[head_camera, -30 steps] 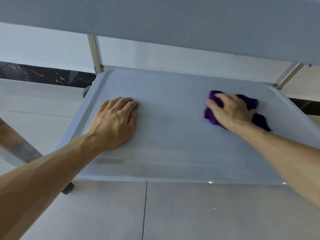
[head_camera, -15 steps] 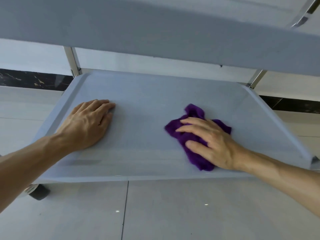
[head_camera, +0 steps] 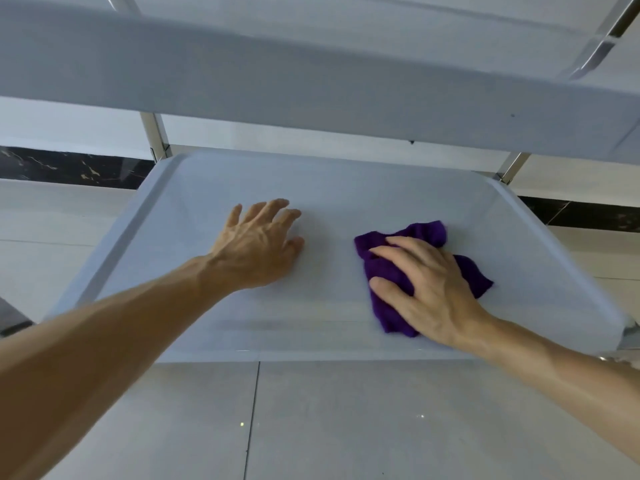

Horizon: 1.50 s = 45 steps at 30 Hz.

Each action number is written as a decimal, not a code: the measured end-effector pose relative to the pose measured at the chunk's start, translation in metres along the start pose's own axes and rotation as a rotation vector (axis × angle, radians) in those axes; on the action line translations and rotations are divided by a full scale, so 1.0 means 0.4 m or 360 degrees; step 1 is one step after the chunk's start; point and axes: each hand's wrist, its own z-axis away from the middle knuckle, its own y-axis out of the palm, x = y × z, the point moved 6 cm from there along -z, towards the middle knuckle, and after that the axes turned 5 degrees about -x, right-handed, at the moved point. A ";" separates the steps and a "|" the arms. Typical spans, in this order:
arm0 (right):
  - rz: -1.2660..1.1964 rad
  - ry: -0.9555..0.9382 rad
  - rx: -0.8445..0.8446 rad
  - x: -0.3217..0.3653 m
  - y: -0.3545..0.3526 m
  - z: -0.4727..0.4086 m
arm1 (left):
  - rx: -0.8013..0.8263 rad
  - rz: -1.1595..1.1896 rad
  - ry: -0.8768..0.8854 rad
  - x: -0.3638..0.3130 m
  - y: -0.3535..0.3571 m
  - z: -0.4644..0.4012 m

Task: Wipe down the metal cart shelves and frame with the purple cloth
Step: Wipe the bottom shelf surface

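Both bare forearms reaching forward. Left hand [head_camera: 256,245] palm down, fingers spread and slightly lifted at the tips. Right hand [head_camera: 427,287] palm down, fingers straight and a little apart, pressing flat, thumb angled inward toward the left.

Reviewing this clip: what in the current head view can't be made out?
- Shelf surface under the purple cloth: hidden by it and the right hand.
- Cart's top surface: the upper shelf shows only its front edge.
- Cart legs and wheels: cut off or hidden.
- Left hand: palm contact hidden.
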 end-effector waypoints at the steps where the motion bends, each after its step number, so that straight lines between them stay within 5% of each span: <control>1: -0.0048 -0.0077 0.0053 0.014 0.008 -0.003 | -0.0023 -0.0010 0.0011 -0.003 0.011 0.000; 6: -0.0062 -0.0256 0.0192 -0.103 -0.041 -0.082 | -0.0100 0.0039 -0.0009 0.013 0.031 0.010; 11: 0.0003 0.0672 0.0004 -0.351 -0.066 -0.227 | -0.0158 -0.0007 0.0017 0.001 0.031 0.015; 15: 0.0211 0.0990 -0.0052 -0.293 -0.001 -0.368 | -0.0174 -0.0013 -0.0016 -0.001 0.026 0.017; 17: 0.0198 0.0831 -0.0023 -0.186 0.054 -0.441 | -0.0178 -0.0025 -0.0008 0.001 0.024 0.018; 21: -0.0075 0.0043 0.0181 0.082 0.159 -0.522 | -0.0203 -0.0049 0.0036 0.010 0.014 0.023; 24: -0.0182 -0.0225 0.0391 0.137 0.195 -0.522 | -0.0205 -0.0057 0.0045 0.015 0.012 0.024; 28: -0.0090 0.0047 0.0424 -0.015 0.155 -0.541 | -0.0195 -0.0019 -0.0019 0.018 0.017 0.027; 37: 0.0137 0.0769 -0.0078 -0.359 0.017 -0.447 | -0.0200 0.0000 -0.0028 0.003 0.021 0.031; 45: -0.0076 0.0047 0.0027 -0.135 0.035 -0.256 | -0.0266 -0.0001 0.0038 0.005 0.009 0.027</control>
